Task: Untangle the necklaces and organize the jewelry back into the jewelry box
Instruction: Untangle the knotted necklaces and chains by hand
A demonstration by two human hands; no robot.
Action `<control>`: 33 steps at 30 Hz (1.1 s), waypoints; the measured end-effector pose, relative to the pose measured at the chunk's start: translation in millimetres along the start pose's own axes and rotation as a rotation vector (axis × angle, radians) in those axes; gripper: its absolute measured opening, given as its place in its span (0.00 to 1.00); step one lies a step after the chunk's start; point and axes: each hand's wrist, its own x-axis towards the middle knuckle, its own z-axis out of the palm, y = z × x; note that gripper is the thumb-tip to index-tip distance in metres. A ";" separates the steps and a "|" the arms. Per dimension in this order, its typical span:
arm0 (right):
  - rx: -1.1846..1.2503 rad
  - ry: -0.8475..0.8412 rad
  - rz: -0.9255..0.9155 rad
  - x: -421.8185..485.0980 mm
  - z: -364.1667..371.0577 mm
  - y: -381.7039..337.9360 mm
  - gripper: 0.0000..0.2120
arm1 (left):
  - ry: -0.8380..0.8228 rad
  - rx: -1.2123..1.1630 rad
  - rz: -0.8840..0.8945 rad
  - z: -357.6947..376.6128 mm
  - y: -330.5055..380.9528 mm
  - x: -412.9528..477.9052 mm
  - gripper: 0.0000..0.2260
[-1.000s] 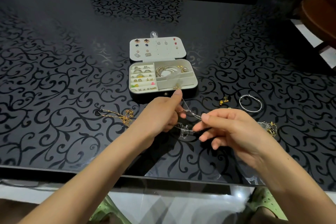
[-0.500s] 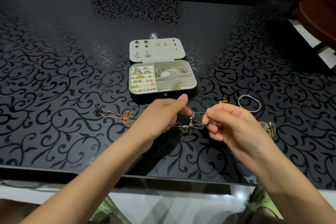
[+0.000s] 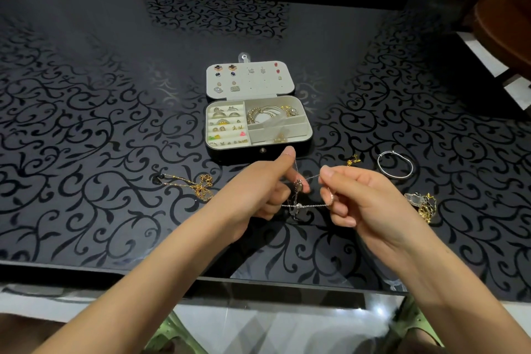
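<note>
Patterned table: left hand, right hand pinch silver necklace.

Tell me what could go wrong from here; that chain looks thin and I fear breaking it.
1. The silver chain is stretched between the left hand and the right hand, with a knot midway. Pulling harder could tighten the knot or snap the chain.
2. The gold tangle lies near the right forearm. A sweep of that arm might drag it across the table.
</note>
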 end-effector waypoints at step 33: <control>-0.297 0.027 -0.058 -0.1 5.8 7.0 0.03 | 0.247 0.216 0.126 -1.1 -7.4 -7.0 0.22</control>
